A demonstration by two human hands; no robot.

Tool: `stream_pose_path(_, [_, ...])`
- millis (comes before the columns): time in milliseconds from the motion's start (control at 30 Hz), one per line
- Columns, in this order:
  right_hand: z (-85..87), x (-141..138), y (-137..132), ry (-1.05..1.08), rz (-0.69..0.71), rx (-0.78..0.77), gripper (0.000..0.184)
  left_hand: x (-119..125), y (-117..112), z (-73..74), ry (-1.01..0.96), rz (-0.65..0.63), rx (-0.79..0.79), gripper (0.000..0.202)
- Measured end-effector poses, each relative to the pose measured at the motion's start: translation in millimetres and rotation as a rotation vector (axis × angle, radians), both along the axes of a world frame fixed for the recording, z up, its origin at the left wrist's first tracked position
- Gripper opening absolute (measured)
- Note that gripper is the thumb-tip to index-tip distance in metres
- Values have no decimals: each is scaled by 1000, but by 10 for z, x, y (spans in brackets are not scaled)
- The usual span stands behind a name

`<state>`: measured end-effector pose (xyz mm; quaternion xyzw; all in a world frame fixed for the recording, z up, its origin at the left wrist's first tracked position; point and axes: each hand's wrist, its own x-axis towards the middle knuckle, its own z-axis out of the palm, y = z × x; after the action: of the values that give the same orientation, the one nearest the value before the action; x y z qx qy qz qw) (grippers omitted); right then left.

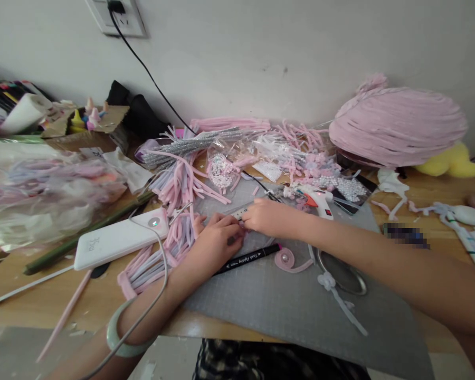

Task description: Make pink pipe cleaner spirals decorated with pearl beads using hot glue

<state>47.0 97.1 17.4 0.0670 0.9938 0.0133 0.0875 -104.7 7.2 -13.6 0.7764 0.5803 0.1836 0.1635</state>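
Note:
My left hand (216, 237) and my right hand (267, 216) meet over the grey cutting mat (293, 306), fingers curled together on a small pink piece next to a clear ruler (239, 212). What exactly they pinch is too small to name. A black marker with a pink end (247, 258) lies just below my hands. A coiled pink pipe cleaner with a pearl (285, 259) sits to its right. Pink and white pipe cleaners (170, 248) are heaped left of my left hand.
A white power bank (119, 240) with a cable lies at the left. A white glue gun (316, 199), bags of beads (221, 170) and silver stems (193, 142) lie behind. A big pink bundle (396, 126) fills the back right. A round metal lid (344, 274) rests on the mat.

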Motion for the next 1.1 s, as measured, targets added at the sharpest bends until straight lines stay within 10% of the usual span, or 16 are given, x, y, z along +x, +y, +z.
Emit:
stream_pose_path(700, [-50, 217, -69, 225, -384, -94, 19, -57, -84, 43, -135, 145, 16, 11])
stream_pose_path(1100, [-116, 181, -194, 166, -315, 32, 17, -71, -67, 28, -147, 212, 35, 15])
